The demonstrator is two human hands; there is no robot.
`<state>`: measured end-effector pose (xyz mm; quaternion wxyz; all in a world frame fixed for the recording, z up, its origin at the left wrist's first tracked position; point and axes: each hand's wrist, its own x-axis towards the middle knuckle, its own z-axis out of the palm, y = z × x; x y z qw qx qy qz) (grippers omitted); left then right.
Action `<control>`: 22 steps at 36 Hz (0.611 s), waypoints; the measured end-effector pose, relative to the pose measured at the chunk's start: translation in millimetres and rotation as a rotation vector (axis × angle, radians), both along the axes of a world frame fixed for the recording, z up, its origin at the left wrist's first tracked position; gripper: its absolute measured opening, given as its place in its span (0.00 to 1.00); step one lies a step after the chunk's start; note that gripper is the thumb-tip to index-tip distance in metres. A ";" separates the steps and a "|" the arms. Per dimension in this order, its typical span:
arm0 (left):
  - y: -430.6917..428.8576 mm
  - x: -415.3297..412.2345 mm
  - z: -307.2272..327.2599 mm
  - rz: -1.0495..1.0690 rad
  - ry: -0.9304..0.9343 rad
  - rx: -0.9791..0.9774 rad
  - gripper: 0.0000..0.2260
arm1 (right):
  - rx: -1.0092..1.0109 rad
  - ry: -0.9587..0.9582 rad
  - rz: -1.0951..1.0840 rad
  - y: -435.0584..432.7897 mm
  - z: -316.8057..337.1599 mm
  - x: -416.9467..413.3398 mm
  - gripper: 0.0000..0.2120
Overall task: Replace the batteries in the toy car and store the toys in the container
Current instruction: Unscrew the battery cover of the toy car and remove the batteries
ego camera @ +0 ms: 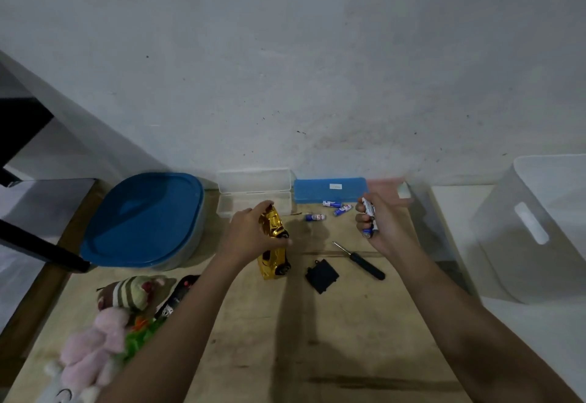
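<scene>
My left hand [245,233] grips a shiny gold toy car [274,244], tilted on its side over the wooden table, wheels facing right. My right hand [382,226] is curled round blue-and-white batteries [369,217], held above the table to the car's right. Three more batteries lie loose on the table: one [315,217] just right of the car, two [336,207] nearer the blue case. A black battery cover [322,275] lies below them, and a black-handled screwdriver [361,260] lies beside it.
A container with a blue lid [142,218] stands at the left. An open clear box [253,193] and a blue case [329,190] sit against the wall. A white bin [532,228] is at the right. Plush toys [104,329] and a black remote [177,296] lie at front left.
</scene>
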<state>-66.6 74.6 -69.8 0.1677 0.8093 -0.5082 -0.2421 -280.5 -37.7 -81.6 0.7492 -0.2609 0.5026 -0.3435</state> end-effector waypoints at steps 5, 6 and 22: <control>-7.9 -10.6 -18.5 0.137 0.098 -0.011 0.40 | 0.013 0.070 0.028 -5.0 -8.0 -8.2 0.10; -11.3 -13.5 -21.6 0.151 0.124 -0.019 0.39 | 0.015 0.095 0.040 -6.7 -9.3 -9.5 0.10; -61.4 -44.1 -76.4 0.259 -0.193 0.192 0.38 | -0.383 0.572 0.028 -34.2 -52.1 -47.5 0.11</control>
